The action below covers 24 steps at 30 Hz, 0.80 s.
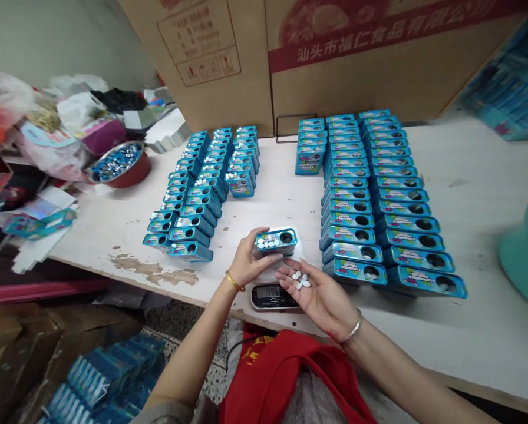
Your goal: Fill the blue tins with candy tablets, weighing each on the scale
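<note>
My left hand [248,262] grips a small blue tin [276,240] with a round hole in its top, holding it over a digital scale [273,296] at the table's front edge. A few white candies lie on the tin's top beside the hole. My right hand [319,293] is palm up just right of the scale, fingers spread, with several white candies [300,280] resting on them. Rows of the same blue tins stand on both sides: one block to the left [202,188] and a larger one to the right [374,194].
A red bowl [121,164] of small blue pieces sits at the table's left, by a heap of plastic bags [47,129]. Big cardboard boxes [335,59] line the back. A teal basin [527,253] is at the right edge. Blue packs [96,377] lie on the floor.
</note>
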Motion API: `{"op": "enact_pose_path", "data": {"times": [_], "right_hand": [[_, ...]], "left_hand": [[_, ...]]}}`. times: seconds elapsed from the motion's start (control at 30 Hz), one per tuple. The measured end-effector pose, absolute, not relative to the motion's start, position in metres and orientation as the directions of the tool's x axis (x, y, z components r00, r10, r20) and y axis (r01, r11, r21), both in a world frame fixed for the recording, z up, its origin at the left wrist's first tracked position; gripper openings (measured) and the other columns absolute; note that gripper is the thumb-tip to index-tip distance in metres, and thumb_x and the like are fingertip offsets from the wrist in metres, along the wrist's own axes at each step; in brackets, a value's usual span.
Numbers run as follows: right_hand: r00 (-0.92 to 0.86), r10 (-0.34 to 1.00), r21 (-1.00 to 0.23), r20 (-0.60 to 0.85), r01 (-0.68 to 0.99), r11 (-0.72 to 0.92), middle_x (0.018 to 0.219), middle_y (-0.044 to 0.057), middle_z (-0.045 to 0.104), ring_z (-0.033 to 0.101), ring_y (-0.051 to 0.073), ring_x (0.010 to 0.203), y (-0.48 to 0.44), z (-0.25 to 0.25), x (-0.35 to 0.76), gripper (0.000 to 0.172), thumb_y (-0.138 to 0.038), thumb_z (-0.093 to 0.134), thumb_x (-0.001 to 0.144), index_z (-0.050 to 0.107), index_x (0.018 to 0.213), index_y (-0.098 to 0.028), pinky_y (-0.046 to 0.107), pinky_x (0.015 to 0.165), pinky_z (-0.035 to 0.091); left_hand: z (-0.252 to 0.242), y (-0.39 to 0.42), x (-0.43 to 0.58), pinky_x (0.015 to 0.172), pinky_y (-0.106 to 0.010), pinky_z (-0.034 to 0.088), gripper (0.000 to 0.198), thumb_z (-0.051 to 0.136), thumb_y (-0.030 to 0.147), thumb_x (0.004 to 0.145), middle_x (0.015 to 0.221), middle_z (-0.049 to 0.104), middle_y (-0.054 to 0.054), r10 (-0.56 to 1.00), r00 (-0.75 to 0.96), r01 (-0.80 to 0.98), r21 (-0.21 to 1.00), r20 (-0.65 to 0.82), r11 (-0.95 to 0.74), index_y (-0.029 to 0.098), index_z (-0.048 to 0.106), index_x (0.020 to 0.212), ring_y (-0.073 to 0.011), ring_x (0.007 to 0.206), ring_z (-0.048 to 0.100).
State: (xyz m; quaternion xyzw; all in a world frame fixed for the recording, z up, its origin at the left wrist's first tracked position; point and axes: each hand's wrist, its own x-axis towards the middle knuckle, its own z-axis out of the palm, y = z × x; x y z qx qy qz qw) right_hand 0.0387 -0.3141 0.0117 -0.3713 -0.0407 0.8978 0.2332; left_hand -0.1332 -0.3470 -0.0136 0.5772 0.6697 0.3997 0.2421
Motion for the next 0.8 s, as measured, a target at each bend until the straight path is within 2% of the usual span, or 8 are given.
{"op": "enact_pose_path", "data": {"times": [0.07, 0.13, 0.23, 0.37, 0.47, 0.63, 0.8], "right_hand": [[-0.603, 0.463, -0.263, -0.65, -0.393, -0.881, 0.074, 0.008, 0.069, 0.066, 0.014, 0.071, -0.315, 0.01, 0.042, 0.016, -0.02, 0.051, 0.084, 0.064, 0.085, -0.011, 0.023, 0.07, 0.054], [-0.591, 0.466, -0.277, -0.658, -0.386, -0.88, 0.073, 0.008, 0.069, 0.066, 0.014, 0.071, -0.316, 0.009, 0.046, 0.016, -0.021, 0.052, 0.083, 0.064, 0.086, -0.011, 0.022, 0.067, 0.054], [-0.6, 0.45, -0.282, -0.661, -0.357, -0.89, 0.073, 0.007, 0.069, 0.065, 0.014, 0.07, -0.316, 0.006, 0.051, 0.015, -0.021, 0.056, 0.081, 0.065, 0.087, -0.012, 0.021, 0.064, 0.054], [-0.634, 0.426, -0.259, -0.645, -0.344, -0.903, 0.074, 0.008, 0.069, 0.065, 0.014, 0.069, -0.317, 0.004, 0.051, 0.015, -0.021, 0.058, 0.08, 0.065, 0.088, -0.011, 0.021, 0.061, 0.054], [-0.656, 0.41, -0.233, -0.633, -0.344, -0.91, 0.073, 0.008, 0.068, 0.066, 0.014, 0.068, -0.317, 0.004, 0.049, 0.016, -0.021, 0.057, 0.081, 0.064, 0.089, -0.009, 0.02, 0.06, 0.053], [-0.698, 0.387, -0.21, -0.602, -0.329, -0.921, 0.073, 0.008, 0.068, 0.065, 0.014, 0.066, -0.317, 0.002, 0.048, 0.016, -0.021, 0.058, 0.08, 0.065, 0.088, -0.009, 0.02, 0.058, 0.053], [-0.693, 0.375, -0.193, -0.616, -0.329, -0.925, 0.07, 0.007, 0.067, 0.065, 0.012, 0.066, -0.314, 0.004, 0.043, 0.017, -0.02, 0.051, 0.084, 0.065, 0.088, -0.01, 0.019, 0.059, 0.052]], "left_hand": [[-0.008, -0.349, -0.137, 0.094, -0.037, 0.041, 0.061, 0.069, 0.042, 0.071, 0.119, 0.054, -0.01, 0.956, -0.212, 0.611, 0.791, 0.2, -0.03, 0.019, 0.043, 0.122, -0.0216, 0.109, 0.052], [0.001, -0.352, -0.143, 0.09, -0.035, 0.041, 0.062, 0.067, 0.042, 0.073, 0.116, 0.055, -0.01, 0.934, -0.192, 0.657, 0.746, 0.3, -0.105, 0.019, 0.04, 0.124, -0.0202, 0.105, 0.053], [0.023, -0.352, -0.149, 0.085, -0.034, 0.039, 0.049, 0.064, 0.04, 0.077, 0.108, 0.057, -0.008, 0.92, -0.073, 0.808, 0.564, 0.386, -0.172, 0.02, 0.046, 0.118, -0.0188, 0.097, 0.052], [0.051, -0.345, -0.147, 0.081, -0.034, 0.035, 0.037, 0.055, 0.042, 0.083, 0.105, 0.057, -0.007, 0.961, 0.18, 0.934, 0.271, 0.21, -0.234, 0.022, 0.053, 0.114, -0.0204, 0.094, 0.05], [0.063, -0.335, -0.142, 0.076, -0.033, 0.035, 0.029, 0.048, 0.038, 0.087, 0.101, 0.056, -0.007, 0.962, 0.264, 0.947, 0.17, 0.067, -0.272, 0.021, 0.056, 0.108, -0.02, 0.09, 0.049], [0.073, -0.32, -0.142, 0.074, -0.03, 0.037, 0.021, 0.045, 0.032, 0.088, 0.096, 0.055, -0.007, 0.941, 0.331, 0.935, 0.159, -0.073, -0.317, 0.018, 0.058, 0.098, -0.0185, 0.085, 0.05], [0.073, -0.314, -0.149, 0.075, -0.028, 0.039, 0.019, 0.045, 0.032, 0.089, 0.093, 0.054, -0.006, 0.919, 0.388, 0.893, 0.275, -0.07, -0.356, 0.017, 0.055, 0.095, -0.0171, 0.084, 0.051]]}}
